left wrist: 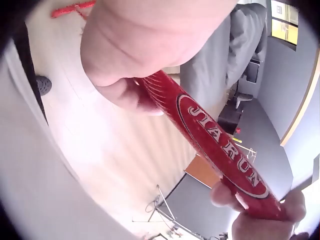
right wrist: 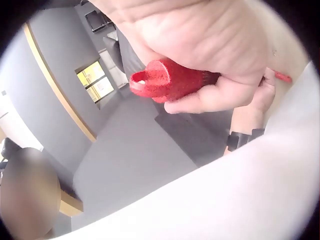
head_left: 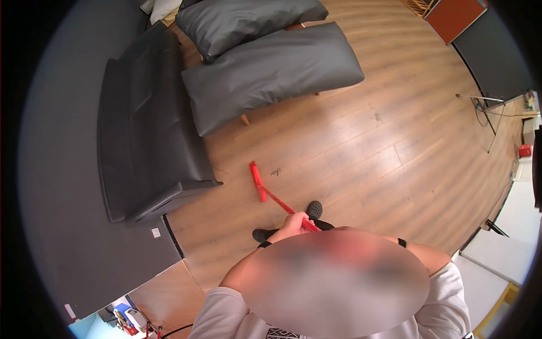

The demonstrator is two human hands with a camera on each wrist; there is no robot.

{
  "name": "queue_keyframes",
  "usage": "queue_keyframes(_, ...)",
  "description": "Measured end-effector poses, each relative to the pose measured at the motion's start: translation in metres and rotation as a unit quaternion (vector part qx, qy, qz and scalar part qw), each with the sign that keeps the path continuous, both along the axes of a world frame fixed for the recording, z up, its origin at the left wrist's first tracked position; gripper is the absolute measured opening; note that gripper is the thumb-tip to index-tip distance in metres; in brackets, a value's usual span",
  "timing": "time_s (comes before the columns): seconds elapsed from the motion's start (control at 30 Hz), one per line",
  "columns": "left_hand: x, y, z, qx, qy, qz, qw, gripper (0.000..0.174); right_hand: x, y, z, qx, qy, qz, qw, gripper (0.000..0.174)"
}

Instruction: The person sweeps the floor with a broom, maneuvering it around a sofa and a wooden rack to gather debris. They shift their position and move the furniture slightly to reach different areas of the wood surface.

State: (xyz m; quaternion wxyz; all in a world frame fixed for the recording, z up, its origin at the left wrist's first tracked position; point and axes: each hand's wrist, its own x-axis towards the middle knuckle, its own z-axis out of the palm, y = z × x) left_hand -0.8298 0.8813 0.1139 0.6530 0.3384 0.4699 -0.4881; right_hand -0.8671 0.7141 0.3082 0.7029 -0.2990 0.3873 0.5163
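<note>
A long-handled red broom (head_left: 258,182) slants down to the floor in the head view, its narrow crosswise head lying flat on the boards. My left hand (head_left: 296,222) grips the handle partway down. In the left wrist view, the handle (left wrist: 222,142) shows the letters JIA RUN between my left hand (left wrist: 150,40) and my right hand (left wrist: 265,222). My right hand (right wrist: 215,50) holds the top end, whose looped red tip pokes out past the thumb. A blurred patch hides the right hand in the head view. Small dark debris (head_left: 276,172) lies beside the broom head.
A black sofa (head_left: 152,124) stands along the grey wall at left. Dark grey cushions (head_left: 276,68) lie on low wooden-legged furniture ahead. My shoes (head_left: 314,210) are close behind the broom head. A thin metal stand (head_left: 491,113) and cables are at far right.
</note>
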Motion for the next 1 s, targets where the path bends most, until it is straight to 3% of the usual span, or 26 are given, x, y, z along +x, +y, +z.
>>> queue_keyframes(0.13, 0.003, 0.028, -0.035, 0.026, 0.020, 0.026, 0.999, 0.007, 0.002, 0.011, -0.050, 0.050, 0.084, -0.030, 0.995, 0.011)
queue_keyframes(0.3, 0.001, 0.026, -0.061, 0.047, 0.041, 0.015, 0.998, 0.003, 0.003, 0.018, -0.077, 0.049, 0.096, -0.026, 0.994, 0.012)
queue_keyframes(0.4, 0.003, 0.002, -0.078, 0.025, 0.041, -0.075, 0.996, 0.008, 0.004, 0.012, -0.067, -0.012, 0.097, -0.045, 0.994, 0.011)
queue_keyframes(0.5, 0.008, -0.027, -0.072, -0.001, 0.059, -0.100, 0.993, 0.011, -0.007, -0.010, -0.057, -0.045, 0.084, -0.075, 0.993, 0.012)
queue_keyframes(0.53, 0.011, -0.042, -0.049, 0.019, 0.039, -0.111, 0.993, 0.005, -0.007, -0.019, -0.052, -0.032, 0.095, -0.107, 0.989, 0.011)
queue_keyframes(0.7, 0.009, -0.073, -0.006, 0.010, 0.010, -0.135, 0.991, 0.004, -0.019, -0.054, -0.026, 0.051, 0.111, -0.187, 0.975, 0.011)
queue_keyframes(0.77, 0.003, -0.068, -0.003, -0.018, 0.003, -0.124, 0.992, 0.004, -0.021, -0.054, -0.012, 0.065, 0.097, -0.184, 0.976, 0.010)
queue_keyframes(0.87, 0.005, -0.057, 0.020, 0.026, -0.009, -0.152, 0.988, 0.007, -0.011, -0.041, 0.017, -0.027, 0.019, -0.032, 0.999, 0.016)
queue_keyframes(1.0, 0.011, -0.026, 0.008, 0.056, -0.011, -0.118, 0.991, 0.008, -0.002, -0.023, 0.003, 0.028, 0.017, -0.020, 0.999, 0.012)
